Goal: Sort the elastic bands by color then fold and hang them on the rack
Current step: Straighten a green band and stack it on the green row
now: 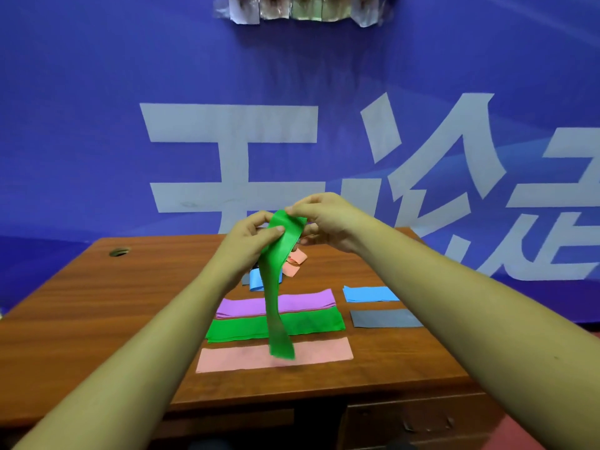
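1. Left grip (250, 237) and right grip (326, 222) both pinch the top end of one green band (277, 280). Left thumb is on its face, right fingertips on its top edge.
2. The band is in the air over mid bench (97, 303). Its long axis is about vertical, hanging down and toward the near side from both grips.
3. The free lower end dangles over the pink stack (324, 352), just past the near edge of the green stack (311, 323).
4. Key relation: the green stack lies flat with its long axis left-right, directly below the grips and crosswise to the hanging band. My read is that the band must turn about a quarter to lie flat along the stack.
5. Both grips are about equally near, the left slightly lower.
6. Purple stack (302, 302) lies just far of the green one. Blue stack (370, 293) and grey stack (386, 318) lie to the right.
7. Unsorted heap (293, 266) lies far of the stacks. No rack in view.
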Demonstrator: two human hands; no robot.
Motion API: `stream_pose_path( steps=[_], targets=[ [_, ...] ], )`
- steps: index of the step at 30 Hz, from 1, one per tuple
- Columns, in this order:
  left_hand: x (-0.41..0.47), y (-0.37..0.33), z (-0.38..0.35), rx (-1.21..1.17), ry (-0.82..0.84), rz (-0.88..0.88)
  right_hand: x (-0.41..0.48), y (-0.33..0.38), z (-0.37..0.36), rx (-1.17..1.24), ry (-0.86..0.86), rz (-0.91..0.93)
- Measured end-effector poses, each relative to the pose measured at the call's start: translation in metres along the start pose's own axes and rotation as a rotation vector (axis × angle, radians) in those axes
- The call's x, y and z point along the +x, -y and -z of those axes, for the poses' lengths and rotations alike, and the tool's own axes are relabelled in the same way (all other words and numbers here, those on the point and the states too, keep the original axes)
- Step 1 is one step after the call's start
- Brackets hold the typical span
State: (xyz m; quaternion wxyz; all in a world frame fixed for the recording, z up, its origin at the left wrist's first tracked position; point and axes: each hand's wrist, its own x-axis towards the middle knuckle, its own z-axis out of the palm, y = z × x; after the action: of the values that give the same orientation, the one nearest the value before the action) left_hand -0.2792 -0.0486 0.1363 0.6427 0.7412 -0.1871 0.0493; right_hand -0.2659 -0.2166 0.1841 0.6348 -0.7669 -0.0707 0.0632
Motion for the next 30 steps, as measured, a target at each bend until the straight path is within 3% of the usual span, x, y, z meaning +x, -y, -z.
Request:
stream_pose_path(
  steps=[5,11,22,25,30],
  targets=[
    [-0.008,0.01,0.001,-0.082,0.037,0.044,0.001,0.002,-0.004,-0.087,-0.066,0.044],
    [-0.025,0.046,0.008,-0.05,0.281,0.21,0.011,0.004,0.013,-0.033,-0.231,0.119],
    [-0.047,0.118,0.047,0.052,0.404,0.439,0.025,-0.048,0.056,0.056,-0.517,0.026],
    [-0.054,0.131,0.059,-0.09,0.305,0.539,0.027,-0.065,0.064,0.044,-0.545,-0.004],
    [-0.058,0.145,0.078,-0.158,0.044,0.562,0.022,-0.101,0.06,0.107,-0.539,-0.097]
  ],
)
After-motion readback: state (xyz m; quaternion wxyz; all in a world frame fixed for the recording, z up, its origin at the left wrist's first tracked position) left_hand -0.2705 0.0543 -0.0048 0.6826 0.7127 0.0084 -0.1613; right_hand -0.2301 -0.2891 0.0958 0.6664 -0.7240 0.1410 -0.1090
